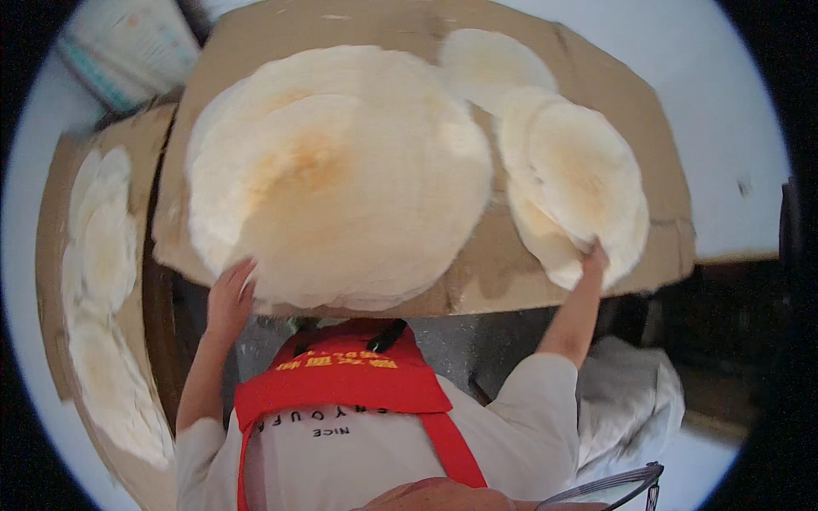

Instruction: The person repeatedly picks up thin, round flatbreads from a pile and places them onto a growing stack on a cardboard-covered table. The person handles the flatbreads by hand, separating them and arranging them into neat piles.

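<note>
Large, thin round flatbreads with browned centres lie on a cardboard sheet before me. My left hand (pixel 231 297) is at the near left edge of the big overlapping pile of flatbreads (pixel 370 185), its fingers touching or just over the rim; I cannot tell whether it grips. To the right, my right hand (pixel 595 257) has its fingers at the near edge of the top flatbread (pixel 581 172) of a smaller pile. Whether those fingers are closed on the edge is unclear. Behind that pile lies a paler flatbread (pixel 495 67).
More flatbreads (pixel 105 255) overlap on a second cardboard sheet (pixel 54 243) at the left. The main cardboard (pixel 492 281) ends just in front of my red apron (pixel 345 383). A printed sack (pixel 134 48) is at the upper left, and a pale bag (pixel 629 396) at the lower right.
</note>
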The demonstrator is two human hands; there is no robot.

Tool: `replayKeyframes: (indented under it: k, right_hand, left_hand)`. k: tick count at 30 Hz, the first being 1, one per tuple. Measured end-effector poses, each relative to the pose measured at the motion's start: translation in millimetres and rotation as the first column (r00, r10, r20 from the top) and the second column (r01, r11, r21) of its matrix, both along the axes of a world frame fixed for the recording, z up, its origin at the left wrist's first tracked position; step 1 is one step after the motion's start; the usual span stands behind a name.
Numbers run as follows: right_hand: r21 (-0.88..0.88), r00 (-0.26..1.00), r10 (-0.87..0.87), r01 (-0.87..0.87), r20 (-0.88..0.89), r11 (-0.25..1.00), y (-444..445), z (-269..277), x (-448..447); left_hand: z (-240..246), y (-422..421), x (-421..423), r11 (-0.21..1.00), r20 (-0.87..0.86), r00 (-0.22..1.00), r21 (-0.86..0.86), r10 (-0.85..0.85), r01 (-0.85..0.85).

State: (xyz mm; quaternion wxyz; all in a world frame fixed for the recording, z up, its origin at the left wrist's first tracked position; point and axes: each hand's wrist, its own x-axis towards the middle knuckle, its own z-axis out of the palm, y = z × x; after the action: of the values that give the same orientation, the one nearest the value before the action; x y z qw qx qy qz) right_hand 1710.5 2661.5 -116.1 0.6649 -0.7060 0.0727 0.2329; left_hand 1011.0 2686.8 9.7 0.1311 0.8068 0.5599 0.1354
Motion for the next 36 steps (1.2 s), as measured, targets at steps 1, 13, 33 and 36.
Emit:
replayKeyframes:
  k: [1, 13, 33, 36]
  right_hand:
    - [0.058, 0.991, 0.083, -0.089, 0.107, 0.994, -25.4, -19.2, 32.3]
    - [-0.163, 0.335, 0.828, -0.881, 0.450, 0.445, 102.3, 48.6, -325.3]
    - [0.101, 0.495, 0.826, -0.867, 0.269, 0.487, 159.4, 62.5, -350.4]
    - [0.253, 0.562, 0.818, -0.780, -0.120, 0.573, 161.0, 61.3, -353.6]
  left_hand:
    - [1.0, 23.4, 19.5, 1.000, 0.118, 0.993, 0.021, -0.019, 0.016]
    - [-64.1, 128.3, 99.5, 0.964, -0.068, 0.989, 0.223, -0.135, 0.147]
    - [124.7, 113.1, 51.6, 0.873, 0.117, 0.993, 0.487, -0.026, -0.034]
    - [105.1, 97.8, 66.1, 0.826, -0.032, 0.989, 0.547, -0.143, 0.137]
